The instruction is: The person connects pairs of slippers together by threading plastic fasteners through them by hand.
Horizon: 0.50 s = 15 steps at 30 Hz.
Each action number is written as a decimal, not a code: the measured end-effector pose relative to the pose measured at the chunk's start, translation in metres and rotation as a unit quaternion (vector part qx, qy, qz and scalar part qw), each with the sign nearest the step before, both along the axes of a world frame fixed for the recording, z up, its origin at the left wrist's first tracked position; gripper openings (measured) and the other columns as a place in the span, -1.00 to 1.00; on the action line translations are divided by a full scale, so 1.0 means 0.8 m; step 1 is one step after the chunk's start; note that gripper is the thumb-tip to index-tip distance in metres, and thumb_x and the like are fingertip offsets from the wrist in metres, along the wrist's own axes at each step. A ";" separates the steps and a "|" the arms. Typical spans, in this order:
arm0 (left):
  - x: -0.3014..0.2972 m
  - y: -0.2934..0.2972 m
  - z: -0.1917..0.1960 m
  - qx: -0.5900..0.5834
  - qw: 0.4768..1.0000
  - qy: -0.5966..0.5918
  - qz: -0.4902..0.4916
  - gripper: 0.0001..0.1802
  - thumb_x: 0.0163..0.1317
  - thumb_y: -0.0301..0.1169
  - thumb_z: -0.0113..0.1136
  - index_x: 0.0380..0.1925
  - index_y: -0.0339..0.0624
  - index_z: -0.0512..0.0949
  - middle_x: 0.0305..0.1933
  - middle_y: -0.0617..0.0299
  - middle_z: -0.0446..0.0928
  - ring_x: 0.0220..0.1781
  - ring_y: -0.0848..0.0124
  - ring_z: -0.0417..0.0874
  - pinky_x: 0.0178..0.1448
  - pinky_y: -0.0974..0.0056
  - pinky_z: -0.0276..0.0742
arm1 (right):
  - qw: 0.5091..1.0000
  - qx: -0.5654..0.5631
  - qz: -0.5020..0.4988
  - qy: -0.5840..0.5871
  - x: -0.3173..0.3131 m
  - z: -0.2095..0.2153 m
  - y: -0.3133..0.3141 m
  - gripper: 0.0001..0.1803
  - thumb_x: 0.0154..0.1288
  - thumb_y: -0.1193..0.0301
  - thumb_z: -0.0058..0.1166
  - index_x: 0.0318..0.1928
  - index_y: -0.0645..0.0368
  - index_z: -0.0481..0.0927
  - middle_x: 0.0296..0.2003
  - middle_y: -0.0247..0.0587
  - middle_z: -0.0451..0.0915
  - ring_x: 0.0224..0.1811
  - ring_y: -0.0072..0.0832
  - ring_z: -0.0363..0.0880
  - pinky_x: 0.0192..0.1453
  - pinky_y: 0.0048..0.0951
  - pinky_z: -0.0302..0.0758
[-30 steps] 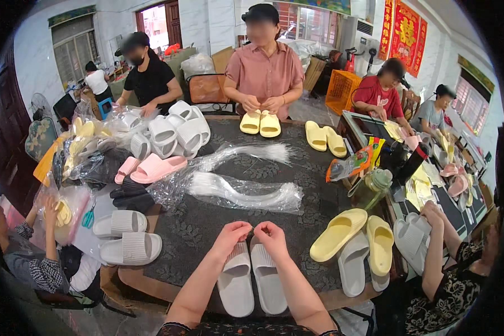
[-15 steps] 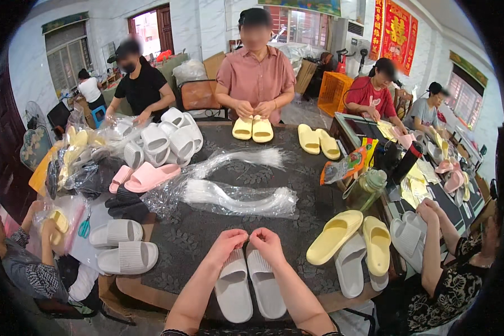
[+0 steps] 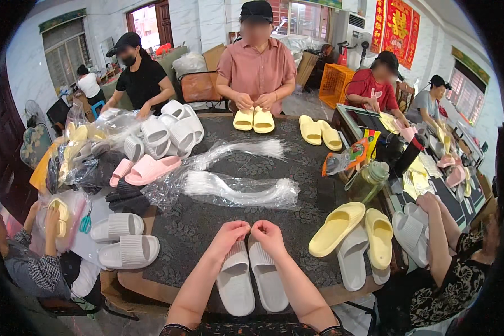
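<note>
On dark patterned table [image 3: 207, 224]: white slipper pair [image 3: 251, 277], long axes toward body, directly beneath both hands; left hand [image 3: 229, 235] and right hand [image 3: 267, 233] fingers pinched together at toe ends.

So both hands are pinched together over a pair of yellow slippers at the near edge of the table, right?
Not quite: the head view shows the pair of slippers under the left hand and right hand is white, not yellow. The hands do meet above them at the table's near edge.
</note>
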<state>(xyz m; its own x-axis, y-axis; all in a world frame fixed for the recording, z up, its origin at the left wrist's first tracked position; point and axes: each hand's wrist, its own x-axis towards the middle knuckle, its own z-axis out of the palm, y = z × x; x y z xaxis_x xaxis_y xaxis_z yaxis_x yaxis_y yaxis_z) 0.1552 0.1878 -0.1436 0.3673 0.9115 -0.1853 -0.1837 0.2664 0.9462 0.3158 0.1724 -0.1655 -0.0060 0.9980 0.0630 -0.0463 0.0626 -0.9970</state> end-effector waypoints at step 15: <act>0.003 -0.002 0.004 -0.006 1.000 0.000 0.004 -0.88 0.21 -0.40 0.16 -0.35 -0.21 0.61 -0.48 0.49 0.46 -0.43 0.69 0.37 -0.34 0.52 0.26 | 0.999 -0.021 -0.002 0.038 -0.001 0.001 0.000 -0.90 0.26 0.47 0.06 -0.38 0.23 0.55 -0.50 -0.52 0.48 -0.45 -0.79 0.37 -0.37 -0.67 0.34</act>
